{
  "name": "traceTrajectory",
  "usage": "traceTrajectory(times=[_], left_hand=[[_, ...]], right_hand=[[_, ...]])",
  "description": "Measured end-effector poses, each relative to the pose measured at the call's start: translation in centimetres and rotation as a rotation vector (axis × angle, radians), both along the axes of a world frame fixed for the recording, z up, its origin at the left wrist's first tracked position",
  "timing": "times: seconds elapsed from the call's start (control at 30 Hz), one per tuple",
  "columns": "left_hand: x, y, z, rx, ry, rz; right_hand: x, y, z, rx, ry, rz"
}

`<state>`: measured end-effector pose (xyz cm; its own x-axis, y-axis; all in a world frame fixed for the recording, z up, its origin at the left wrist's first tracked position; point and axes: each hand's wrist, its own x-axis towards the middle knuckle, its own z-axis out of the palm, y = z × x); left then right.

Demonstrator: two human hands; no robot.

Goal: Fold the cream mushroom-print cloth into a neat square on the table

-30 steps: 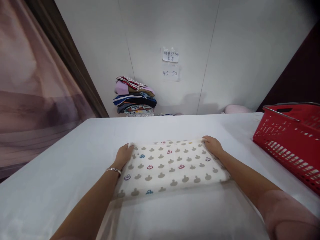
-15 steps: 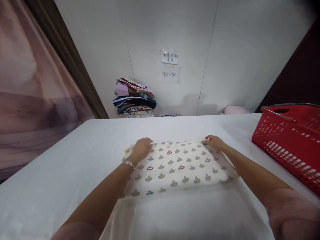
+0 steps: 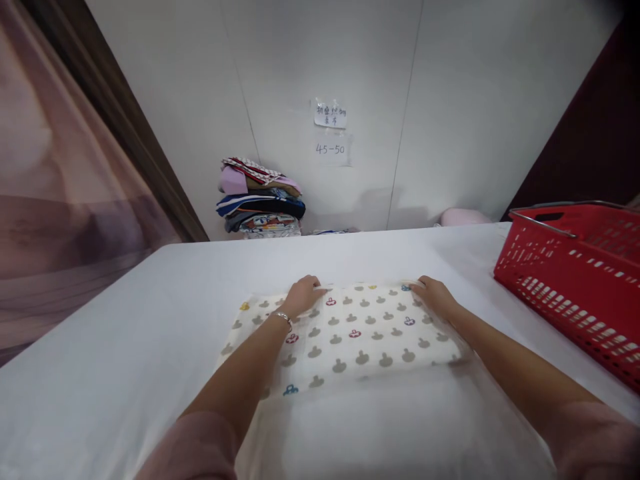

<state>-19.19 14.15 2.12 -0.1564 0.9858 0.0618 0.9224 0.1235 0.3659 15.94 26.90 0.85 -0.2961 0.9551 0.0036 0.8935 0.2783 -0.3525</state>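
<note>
L hand [image 3: 303, 297], R hand [image 3: 434, 293] on cloth [image 3: 360, 333]; basket [image 3: 565, 280] rt, clothes stack [image 3: 260, 200] back.

Two small paper notes hang on the far white wall [image 3: 450, 100], one directly under the other, a little left of the middle of the scene. They are just to the right of the stack of folded clothes [image 3: 260, 200] and higher than it. The upper note [image 3: 331, 115] carries two short lines of handwritten Chinese characters in dark ink; they are too small and blurred to be read. The lower note [image 3: 331, 149] is paler and shows the handwritten numbers "45-50", which can be read clearly.
</note>
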Motion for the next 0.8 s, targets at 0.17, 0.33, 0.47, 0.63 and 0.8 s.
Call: traceTrajectory(times=[0.17, 0.33, 0.47, 0.63, 0.8], left_hand=[[0.8, -0.2, -1.2, 0.074, 0.126, 0.066], [1.2, -1.0, -1.0, 0.146, 0.141, 0.023], [2.9, -1.5, -1.4, 0.249, 0.207, -0.073], [4.5, -2.2, -3.2, 0.181, 0.276, -0.285], [4.4, -2.2, -3.6, 0.140, 0.312, -0.277]], right_hand=[[-0.1, -0.4, 0.0, -0.004, -0.102, -0.021], [-0.1, -0.3, 0.0, -0.012, -0.030, -0.018], [-0.1, -0.4, 0.2, -0.017, 0.005, -0.022], [-0.7, -0.4, 0.5, 0.016, -0.151, -0.050], [-1.3, -0.4, 0.5, 0.031, -0.276, -0.051]])
